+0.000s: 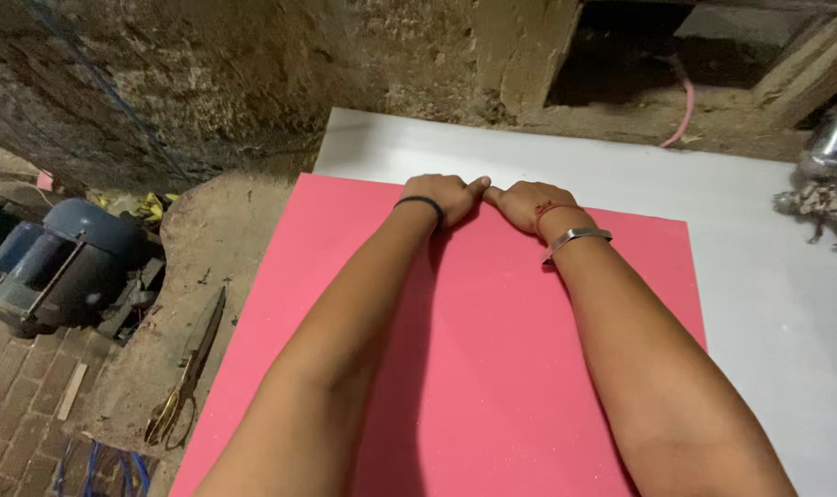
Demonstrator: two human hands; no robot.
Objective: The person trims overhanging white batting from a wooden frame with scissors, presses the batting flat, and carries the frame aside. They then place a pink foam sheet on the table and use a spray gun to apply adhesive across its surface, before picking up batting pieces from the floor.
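pressing down on the far edge of a flat pink foam sheet (474,350), lying on a larger pale grey sheet (768,276) spread over a rough earthen ledge. left hand (444,195) and right hand (526,204) side by side at that edge, fingers curled into loose fists, thumbs stretched inward with tips touching, gripping nothing. black band on the left wrist, red thread and silver metal bangle (575,241) on the right. best done, by the look of it, with even weight through both thumbs, keeping the pink edge parallel to the grey border and sliding outward from the middle to avoid ripples. no containers in plain view; long-bladed scissors with brass-coloured handles (190,368) well off to the left on the ledge, blue-grey electric motor (59,262) lower left, shiny metal spray gun (828,175) at the right edge
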